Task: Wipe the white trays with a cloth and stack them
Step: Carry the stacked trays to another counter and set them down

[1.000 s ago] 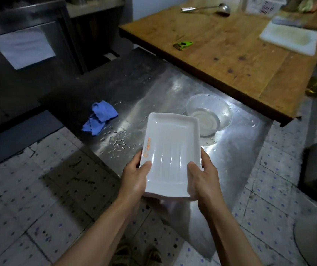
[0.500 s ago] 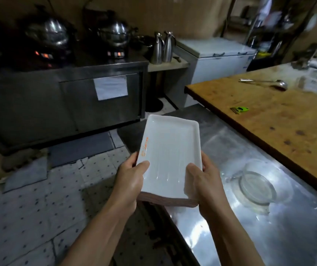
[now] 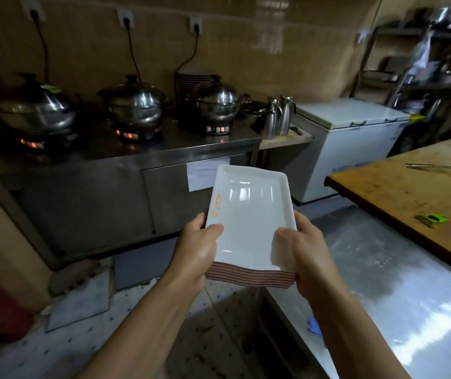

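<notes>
1. The stack of white trays (image 3: 249,214) is held in the air from both sides: the left hand (image 3: 195,248) and the right hand (image 3: 305,251) are curled around its near corners, thumbs laid on the top tray, probably so that the pile is kept level.
2. The stack is carried beside the steel desk (image 3: 399,283), not resting on it.
3. The fingers under the stack are hidden; only a corner of the blue cloth (image 3: 314,326) is seen.

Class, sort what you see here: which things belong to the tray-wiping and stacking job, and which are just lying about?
Part of the job:
stack of white trays
left hand
right hand
blue cloth

Lying about:
three steel pots
two metal jugs
white chest freezer
wooden table
green object
ladle
</notes>
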`<state>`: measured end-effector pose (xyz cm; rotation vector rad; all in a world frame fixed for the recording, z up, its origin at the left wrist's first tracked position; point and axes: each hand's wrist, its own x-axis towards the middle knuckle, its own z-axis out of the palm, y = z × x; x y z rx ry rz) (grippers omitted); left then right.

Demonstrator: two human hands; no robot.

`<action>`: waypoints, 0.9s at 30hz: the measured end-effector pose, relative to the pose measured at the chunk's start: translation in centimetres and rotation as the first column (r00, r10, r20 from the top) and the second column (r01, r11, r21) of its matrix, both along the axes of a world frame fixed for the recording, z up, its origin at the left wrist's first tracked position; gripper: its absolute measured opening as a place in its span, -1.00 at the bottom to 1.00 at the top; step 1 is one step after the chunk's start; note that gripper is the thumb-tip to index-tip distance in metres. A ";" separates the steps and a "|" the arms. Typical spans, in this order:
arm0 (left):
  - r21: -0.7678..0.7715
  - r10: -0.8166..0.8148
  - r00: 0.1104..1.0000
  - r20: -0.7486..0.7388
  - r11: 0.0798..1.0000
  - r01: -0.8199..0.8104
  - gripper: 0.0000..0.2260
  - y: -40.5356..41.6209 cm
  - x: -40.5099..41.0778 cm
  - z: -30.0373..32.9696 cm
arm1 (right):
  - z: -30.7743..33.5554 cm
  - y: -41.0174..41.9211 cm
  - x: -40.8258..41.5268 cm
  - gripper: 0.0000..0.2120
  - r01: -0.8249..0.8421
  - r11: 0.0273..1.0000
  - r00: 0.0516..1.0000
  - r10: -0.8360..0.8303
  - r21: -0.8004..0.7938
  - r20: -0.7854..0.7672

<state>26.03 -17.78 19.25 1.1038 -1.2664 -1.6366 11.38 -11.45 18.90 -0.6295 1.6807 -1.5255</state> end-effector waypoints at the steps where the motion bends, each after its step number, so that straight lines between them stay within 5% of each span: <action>1: 0.003 -0.002 1.000 0.005 1.000 0.002 -0.75 -1.5 0.3 0.1 | 0.2 -1.5 0.2 -0.51 -0.011 1.000 1.000 0.011 0.007 0.006; 17: 0.027 -0.003 1.000 -0.002 1.000 0.003 -0.77 -27.4 -9.5 0.5 | -0.3 -27.9 -9.8 -0.53 0.032 0.999 0.997 -0.032 -0.008 0.064; 27: 0.020 -0.178 0.984 -0.003 0.984 0.178 -0.74 -45.0 -19.3 -0.7 | -1.2 -43.2 -18.3 -0.60 0.217 0.976 0.976 -0.217 -0.032 0.011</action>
